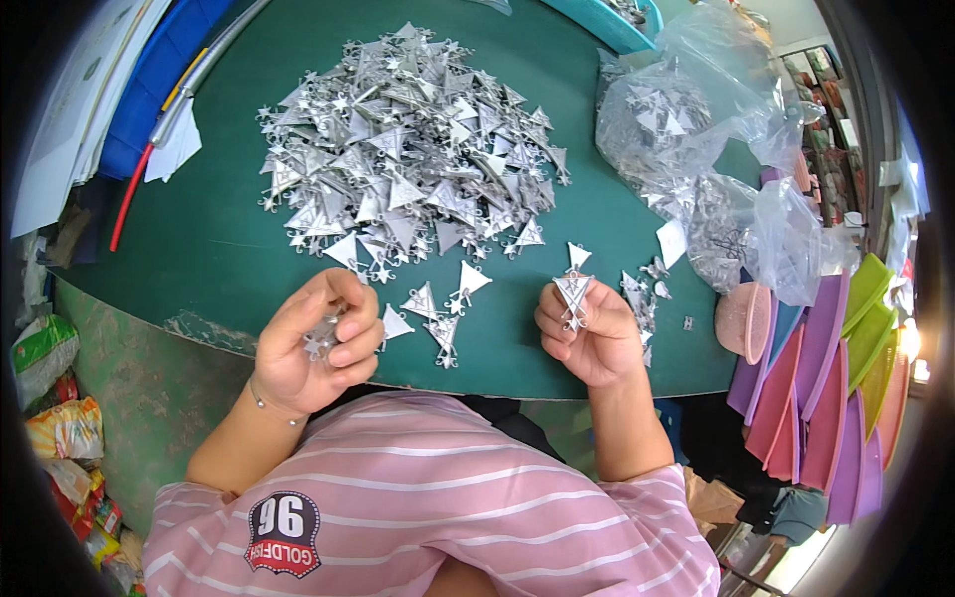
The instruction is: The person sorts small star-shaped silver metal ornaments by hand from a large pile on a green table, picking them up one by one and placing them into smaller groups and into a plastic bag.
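Note:
A silver triangular metal pendant (572, 296) with a star design and curled ends is pinched between the thumb and fingers of my right hand (600, 333). My left hand (320, 340) curls around a few silver pendants (319, 341), partly hidden by its fingers. Between my hands, several loose pendants (434, 313) lie on the green table. Just beyond my right hand lies another pendant (578, 256). Farther off rises a big heap of the same silver pendants (408, 139). To the right of my right hand is a small cluster of metal pieces (640, 300).
Clear plastic bags (686, 119) holding silver pieces stand at the far right, near a turquoise tray (607, 22). Colourful plastic bins (811, 368) crowd the right edge of the green table (209, 249). At far left are a blue bin (164, 80) and a red-tipped rod (129, 199).

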A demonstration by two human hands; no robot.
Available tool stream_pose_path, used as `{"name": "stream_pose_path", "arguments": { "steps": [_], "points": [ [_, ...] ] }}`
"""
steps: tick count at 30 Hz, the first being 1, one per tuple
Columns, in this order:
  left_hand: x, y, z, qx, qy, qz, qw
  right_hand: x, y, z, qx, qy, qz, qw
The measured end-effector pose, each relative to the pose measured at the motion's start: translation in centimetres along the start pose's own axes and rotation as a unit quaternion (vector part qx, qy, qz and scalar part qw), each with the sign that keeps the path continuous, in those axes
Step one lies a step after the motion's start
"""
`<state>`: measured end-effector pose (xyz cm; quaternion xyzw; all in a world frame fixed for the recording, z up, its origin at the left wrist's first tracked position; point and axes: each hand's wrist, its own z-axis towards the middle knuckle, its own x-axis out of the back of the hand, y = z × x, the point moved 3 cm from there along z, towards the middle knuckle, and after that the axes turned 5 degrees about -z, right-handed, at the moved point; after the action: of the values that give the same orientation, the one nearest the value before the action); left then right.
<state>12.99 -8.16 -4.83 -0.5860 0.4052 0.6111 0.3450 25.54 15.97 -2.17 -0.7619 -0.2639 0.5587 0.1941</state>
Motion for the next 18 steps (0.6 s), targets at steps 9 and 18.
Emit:
{"name": "stream_pose_path", "arguments": {
  "steps": [9, 18],
  "points": [
    [0.0, 0.1, 0.0, 0.006, -0.012, -0.003, 1.000, -1.2, -0.9, 0.4, 0.082, 0.011, 0.012, 0.996],
    [-0.1, 0.1, 0.1, 0.002, -0.008, -0.006, 1.000, -2.0, -4.0, 4.6, 0.101, 0.255, -0.775, 0.570]
  ]
}}
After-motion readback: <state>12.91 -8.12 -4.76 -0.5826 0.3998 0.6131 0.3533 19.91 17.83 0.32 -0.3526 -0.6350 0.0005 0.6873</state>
